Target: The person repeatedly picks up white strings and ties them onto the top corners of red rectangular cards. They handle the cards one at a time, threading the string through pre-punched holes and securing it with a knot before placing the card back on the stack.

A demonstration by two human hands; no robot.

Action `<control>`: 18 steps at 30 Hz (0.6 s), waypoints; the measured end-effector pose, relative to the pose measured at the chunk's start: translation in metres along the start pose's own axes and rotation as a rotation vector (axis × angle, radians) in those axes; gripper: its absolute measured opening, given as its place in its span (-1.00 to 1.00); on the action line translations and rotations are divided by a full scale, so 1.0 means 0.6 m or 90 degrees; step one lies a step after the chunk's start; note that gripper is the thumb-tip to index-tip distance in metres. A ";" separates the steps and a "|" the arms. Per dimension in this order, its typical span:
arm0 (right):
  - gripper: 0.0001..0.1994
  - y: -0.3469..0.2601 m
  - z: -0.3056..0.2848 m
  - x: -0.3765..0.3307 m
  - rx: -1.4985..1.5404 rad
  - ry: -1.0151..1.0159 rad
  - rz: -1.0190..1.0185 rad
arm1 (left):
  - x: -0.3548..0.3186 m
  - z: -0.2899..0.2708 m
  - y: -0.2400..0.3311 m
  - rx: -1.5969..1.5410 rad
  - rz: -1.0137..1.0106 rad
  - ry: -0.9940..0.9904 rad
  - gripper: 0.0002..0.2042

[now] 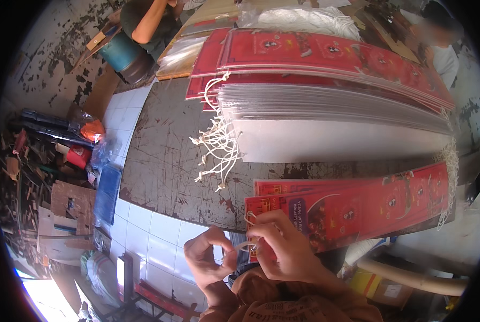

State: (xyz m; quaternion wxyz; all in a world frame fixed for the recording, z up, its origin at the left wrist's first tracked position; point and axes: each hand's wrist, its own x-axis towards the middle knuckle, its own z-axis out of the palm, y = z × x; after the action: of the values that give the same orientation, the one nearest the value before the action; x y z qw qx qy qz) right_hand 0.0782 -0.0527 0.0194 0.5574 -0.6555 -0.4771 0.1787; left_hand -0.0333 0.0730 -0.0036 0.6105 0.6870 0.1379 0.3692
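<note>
A long red printed banner point(358, 214) lies at the table's near edge on top of similar ones, its left end towards my hands. A white cord point(243, 245) runs from that end. My left hand point(210, 257), fingers curled into a pinch, grips the cord just left of the banner. My right hand point(285, 247) is closed at the banner's left end, fingertips and thumb around the cord near the edge; the exact contact is partly hidden.
Beyond stands a thick stack of banners point(336, 139), white backs showing, with knotted cords point(218, 145) hanging at its left. More red banners point(326, 51) lie behind. Other people sit across the table point(164, 161). Scrap wood and cardboard point(62, 204) lie left; a cardboard tube point(412, 276) is at right.
</note>
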 end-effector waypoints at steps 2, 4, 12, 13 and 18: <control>-0.68 0.001 0.005 0.000 -0.030 0.011 -0.001 | -0.002 -0.010 0.002 -0.013 0.001 -0.008 -0.87; -0.69 0.002 0.004 0.001 -0.020 0.006 0.003 | -0.004 -0.016 0.012 -0.003 -0.011 -0.002 -0.87; -0.80 0.005 0.013 -0.003 -0.068 0.197 0.003 | 0.006 -0.023 0.012 -0.140 0.091 0.193 -0.86; -0.79 0.000 0.003 -0.007 -0.066 0.212 -0.014 | 0.009 -0.031 0.022 0.021 0.055 0.253 -0.81; -0.60 -0.024 -0.085 -0.070 -0.270 0.084 -0.101 | 0.002 -0.038 -0.009 0.092 0.038 0.137 -0.32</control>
State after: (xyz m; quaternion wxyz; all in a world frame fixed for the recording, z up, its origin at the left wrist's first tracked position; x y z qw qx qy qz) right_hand 0.0912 -0.1170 0.0360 0.4494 -0.7286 -0.5167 -0.0132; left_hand -0.0466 0.0918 -0.0089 0.5300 0.6893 0.2085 0.4477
